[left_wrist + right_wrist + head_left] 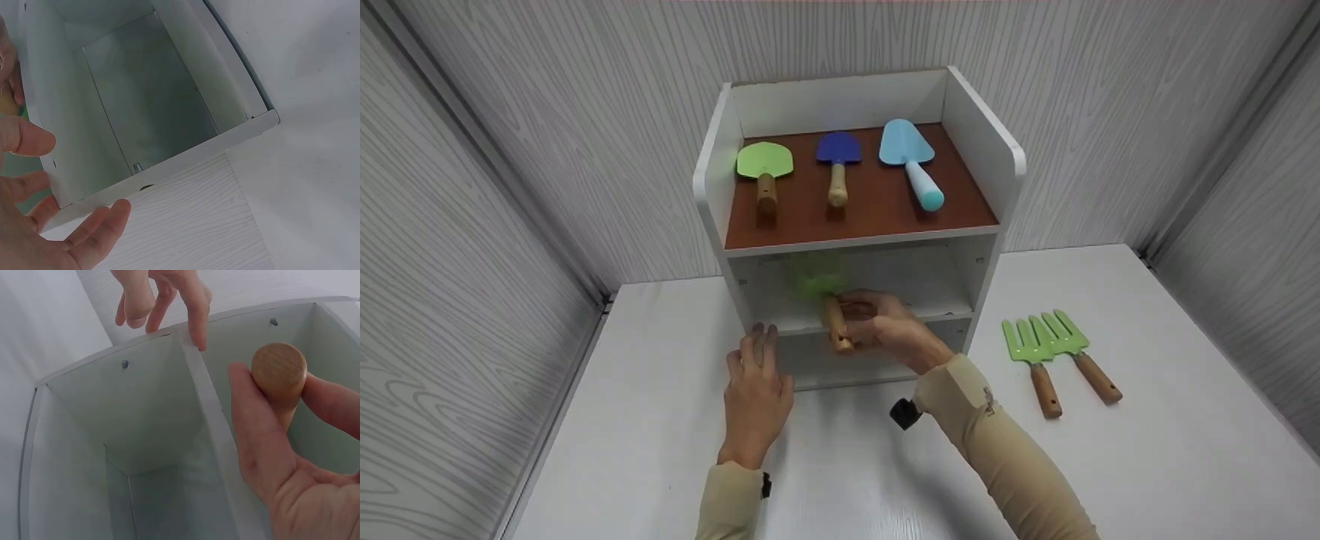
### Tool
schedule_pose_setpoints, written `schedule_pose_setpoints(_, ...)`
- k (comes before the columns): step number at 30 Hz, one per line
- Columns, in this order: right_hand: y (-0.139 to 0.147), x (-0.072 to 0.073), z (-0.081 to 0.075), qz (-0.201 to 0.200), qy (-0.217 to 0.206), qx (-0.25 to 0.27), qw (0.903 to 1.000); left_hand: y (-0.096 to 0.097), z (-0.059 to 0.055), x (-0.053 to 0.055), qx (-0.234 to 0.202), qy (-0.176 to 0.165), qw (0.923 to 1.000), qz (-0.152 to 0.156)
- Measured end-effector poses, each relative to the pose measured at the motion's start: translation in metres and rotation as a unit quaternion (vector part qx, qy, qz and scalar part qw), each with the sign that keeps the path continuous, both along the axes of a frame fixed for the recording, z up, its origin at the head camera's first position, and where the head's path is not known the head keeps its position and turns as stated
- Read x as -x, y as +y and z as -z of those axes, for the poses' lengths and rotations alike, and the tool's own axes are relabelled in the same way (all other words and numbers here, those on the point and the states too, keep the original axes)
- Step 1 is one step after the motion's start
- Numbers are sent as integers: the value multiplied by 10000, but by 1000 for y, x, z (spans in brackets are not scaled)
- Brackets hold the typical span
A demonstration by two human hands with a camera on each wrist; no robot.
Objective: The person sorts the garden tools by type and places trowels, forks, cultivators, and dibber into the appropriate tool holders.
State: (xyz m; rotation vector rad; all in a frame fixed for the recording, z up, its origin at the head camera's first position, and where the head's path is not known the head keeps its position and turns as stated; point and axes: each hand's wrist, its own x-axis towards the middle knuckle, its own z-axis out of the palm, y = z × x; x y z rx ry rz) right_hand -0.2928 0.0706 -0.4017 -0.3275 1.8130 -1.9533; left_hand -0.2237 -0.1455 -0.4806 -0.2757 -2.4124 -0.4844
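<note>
A green hand fork [837, 326] with a wooden handle is in my right hand [889, 330], its blurred head inside the middle compartment of the white shelf unit [1009, 154]. Thumb and fingers pinch the handle, whose round end [279, 364] faces the right wrist camera. My left hand [755, 397] is at the unit's lower left front edge, fingers extended. In the left wrist view, its fingertips [115, 216] lie by the side panel's edge. Two more green hand forks [1042, 386] [1099, 379] lie on the table to the right, their heads overlapping.
On the unit's brown top lie a green trowel [766, 160], a blue trowel [838, 148] and a light blue trowel [905, 142]. A lower compartment [149, 84] sits under the middle one. Patterned panels [480, 187] stand around the white table [645, 420].
</note>
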Motion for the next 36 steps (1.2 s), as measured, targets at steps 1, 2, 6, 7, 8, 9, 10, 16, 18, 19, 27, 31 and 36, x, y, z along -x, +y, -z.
schedule_pose_setpoints(1,-2,1,-1,-22,-4,-1,10000,0,1,0,24,33,10000,-1)
schedule_pose_setpoints(2,-3,3,-3,-36,15,-34,10000,0,1,0,46,55,10000,-1)
schedule_pose_setpoints(6,-10,7,-10,-37,88,-20,10000,0,0,1,5,-10,10000,-10)
schedule_pose_setpoints(7,-13,7,-10,-34,116,-28,9999,0,0,0,-15,-45,10000,-13)
schedule_pose_setpoints(8,-15,7,-10,-46,154,-39,9999,0,-1,0,-32,-71,10000,-16)
schedule_pose_setpoints(9,-18,8,-11,-68,170,-25,9998,0,-1,0,-51,-96,9999,-19)
schedule_pose_setpoints(10,-21,8,-10,-78,179,-42,9998,0,0,0,-62,-111,9999,-22)
schedule_pose_setpoints(16,-39,12,-9,-120,68,-90,9999,0,-1,-1,-82,-102,9999,-63)
schedule_pose_setpoints(18,-46,13,-9,-91,27,-91,9999,0,0,-1,-95,-90,9999,-52)
schedule_pose_setpoints(19,-49,13,-9,-70,28,-129,9999,-1,0,0,-97,-81,9999,-49)
schedule_pose_setpoints(27,-66,12,-12,93,139,-322,9993,-2,1,-1,-82,6,9999,-63)
schedule_pose_setpoints(31,-71,11,-16,101,325,-681,9971,-2,2,0,-16,94,9999,-98)
schedule_pose_setpoints(36,-75,9,-16,197,428,-1014,9937,-1,3,0,-18,47,9999,-97)
